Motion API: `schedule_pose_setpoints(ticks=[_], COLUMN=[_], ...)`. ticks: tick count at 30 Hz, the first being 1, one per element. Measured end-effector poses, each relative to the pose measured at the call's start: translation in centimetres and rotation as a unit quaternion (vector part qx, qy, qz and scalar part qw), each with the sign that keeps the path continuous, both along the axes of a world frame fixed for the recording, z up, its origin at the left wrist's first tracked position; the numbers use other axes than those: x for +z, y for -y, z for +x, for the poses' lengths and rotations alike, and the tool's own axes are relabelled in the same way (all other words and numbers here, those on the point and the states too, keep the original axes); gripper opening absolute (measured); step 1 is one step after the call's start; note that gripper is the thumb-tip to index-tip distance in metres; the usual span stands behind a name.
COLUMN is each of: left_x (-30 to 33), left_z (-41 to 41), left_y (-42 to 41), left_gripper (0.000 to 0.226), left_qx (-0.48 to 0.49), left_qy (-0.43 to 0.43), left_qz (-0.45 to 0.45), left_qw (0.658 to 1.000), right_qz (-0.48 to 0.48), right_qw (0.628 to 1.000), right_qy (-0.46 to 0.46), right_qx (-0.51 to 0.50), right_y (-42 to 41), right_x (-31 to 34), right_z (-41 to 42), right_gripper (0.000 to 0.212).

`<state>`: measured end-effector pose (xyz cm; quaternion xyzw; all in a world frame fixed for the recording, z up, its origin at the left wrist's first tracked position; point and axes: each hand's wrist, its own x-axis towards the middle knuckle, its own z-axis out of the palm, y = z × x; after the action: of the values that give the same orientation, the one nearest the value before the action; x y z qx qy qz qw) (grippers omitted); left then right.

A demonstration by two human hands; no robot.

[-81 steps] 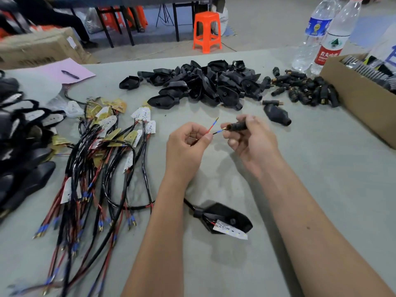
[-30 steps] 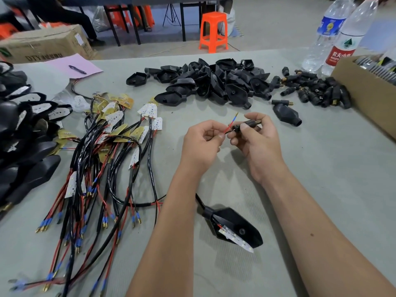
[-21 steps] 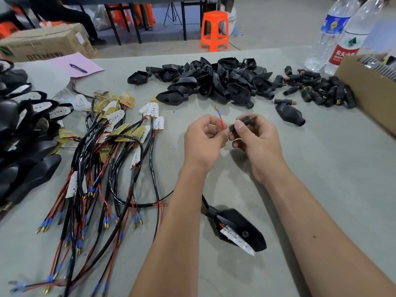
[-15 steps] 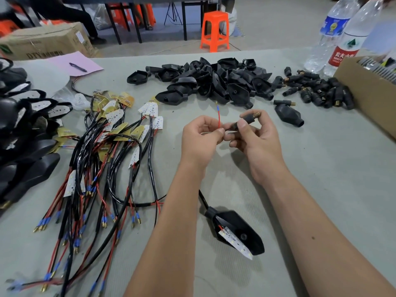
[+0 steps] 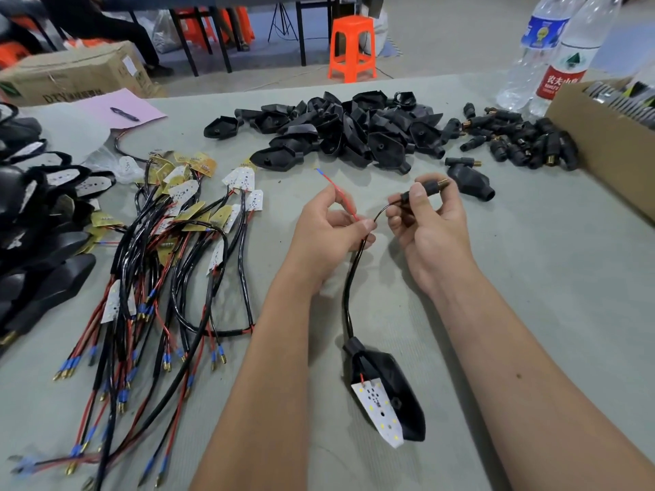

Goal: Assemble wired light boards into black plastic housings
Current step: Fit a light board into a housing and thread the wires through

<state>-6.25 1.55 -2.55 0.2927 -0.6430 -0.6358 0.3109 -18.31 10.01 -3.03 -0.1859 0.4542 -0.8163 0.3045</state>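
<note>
Grey felt covers the table (image 5: 531, 278), and both hands work just above it near the middle. From the grip outward: the left hand (image 5: 329, 228) pinches a thin red wire (image 5: 340, 194) between thumb and fingers, its blue tip pointing up and away. The right hand (image 5: 429, 221) holds a small black plug (image 5: 423, 188) with a brass end between thumb and forefinger, the other fingers loosely curled. A black cable (image 5: 351, 278) runs out of the plug, passes the left fingers and drops toward the person to a black housing (image 5: 393, 395) lying on the table between the forearms.

That housing has a white light board (image 5: 379, 409) resting in its open face, tilted with one corner overhanging the rim, so it does not look fully seated. The step in hand appears to be feeding the wires through the plug; next, the red wire likely needs guiding in as well, which calls for a steady pinch near its tip.

Further out lie a bundle of wired boards (image 5: 170, 264) on the left and a heap of empty housings (image 5: 347, 132) beyond.
</note>
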Motion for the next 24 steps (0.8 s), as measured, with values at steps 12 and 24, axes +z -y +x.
schedule_pose_setpoints(ticks=[12,24], left_x=[-0.3,-0.5], left_z=[-0.1,-0.9], left_y=[-0.4,-0.8], left_gripper=[0.028,0.03], left_qx=[0.036,0.122], left_qy=[0.0,-0.026], left_qz=[-0.022,-0.01], left_qw=[0.999,0.992], right_qz=[0.005,0.069], right_qw=[0.998,0.992], right_qy=[0.063,-0.101], right_qx=[-0.001,0.034], right_y=[0.0,0.3], right_x=[0.1,-0.1], right_z=[-0.5,0.3], right_gripper=[0.025,0.02])
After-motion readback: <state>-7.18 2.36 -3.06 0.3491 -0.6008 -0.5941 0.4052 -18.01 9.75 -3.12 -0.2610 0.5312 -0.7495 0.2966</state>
